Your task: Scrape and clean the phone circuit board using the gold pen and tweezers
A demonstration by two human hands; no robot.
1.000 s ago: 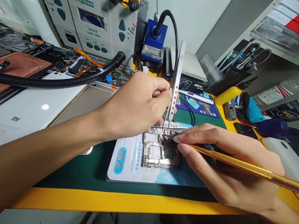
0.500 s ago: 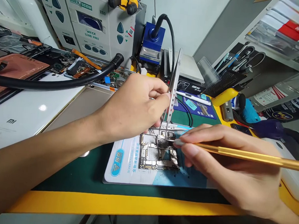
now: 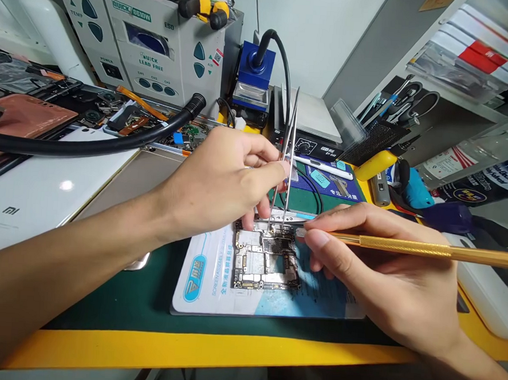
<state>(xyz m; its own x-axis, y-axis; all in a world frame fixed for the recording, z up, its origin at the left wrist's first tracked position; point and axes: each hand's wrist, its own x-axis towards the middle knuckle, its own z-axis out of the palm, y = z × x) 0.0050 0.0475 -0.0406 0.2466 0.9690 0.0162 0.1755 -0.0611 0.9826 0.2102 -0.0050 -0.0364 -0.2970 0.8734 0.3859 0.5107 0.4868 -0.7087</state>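
A circuit board (image 3: 244, 278) with cut-out areas lies on a white and blue printed pad (image 3: 204, 301). My left hand (image 3: 237, 180) is closed on metal tweezers (image 3: 292, 141), whose two tips point down at the board's upper part. To the right, my right hand (image 3: 386, 272) pinches a gold pen-shaped tool (image 3: 405, 247) near its front end. The tool's tip lies close to the board's upper right edge; my fingers partly hide it. Behind the board, another flat metal tool (image 3: 297, 218) lies across the pad.
A grey hot-air station (image 3: 158, 75) stands at the back left, its black hose (image 3: 154, 135) crossing over white phone panels (image 3: 42, 200). Behind my hands is a blue iron holder (image 3: 255, 69). A yellow bottle (image 3: 375, 165) and a tool holder (image 3: 380, 140) stand back right.
My right hand and the gold tool have moved back slightly from the board's middle. The tweezers have turned, and their tips look farther apart. The whole view has shifted slightly.
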